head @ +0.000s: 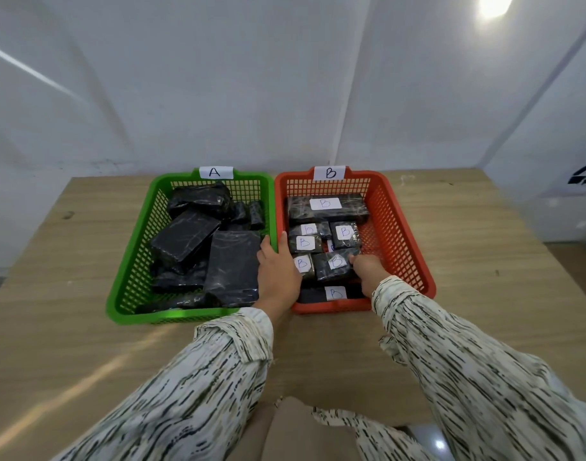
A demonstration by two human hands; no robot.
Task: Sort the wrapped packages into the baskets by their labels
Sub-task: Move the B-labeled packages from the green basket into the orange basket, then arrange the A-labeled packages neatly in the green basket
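A green basket [132, 261] tagged A holds several black wrapped packages [231, 267] with no labels showing. Beside it an orange basket [404, 234] tagged B holds several black packages with white B labels, a long one [325, 207] at the back. My left hand [278, 271] lies over the two baskets' touching rims, fingers straight, thumb on the green side. My right hand [366, 267] reaches into the orange basket and its fingers pinch the right edge of a B package [331, 266] near the front.
Both baskets stand side by side on a wooden table [68, 327] against a white wall. Bare tabletop lies to the left, to the right and in front of the baskets. My patterned sleeves cover the near table edge.
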